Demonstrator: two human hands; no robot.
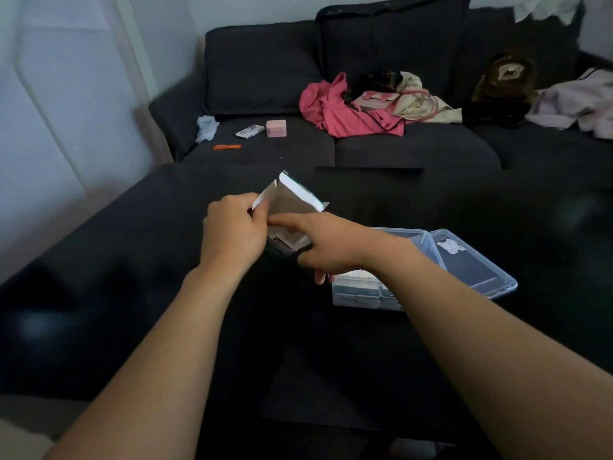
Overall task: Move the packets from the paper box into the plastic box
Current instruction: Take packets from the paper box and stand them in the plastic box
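While both bare forearms reached up from the bottom of the frame, the plastic box sat right of centre on the dark surface, its clear lid lying open beside it. Some pale packets seemingly lay in it already, so part of the job looked done. Just above, the right hand had its forefinger stretched toward the mouth of the paper box; whether it gripped a packet could not be told. The left hand pinched the box's opened flap at mid-frame, holding it up. How many packets remained inside was hidden. Farther off, clothes lay on the sofa.
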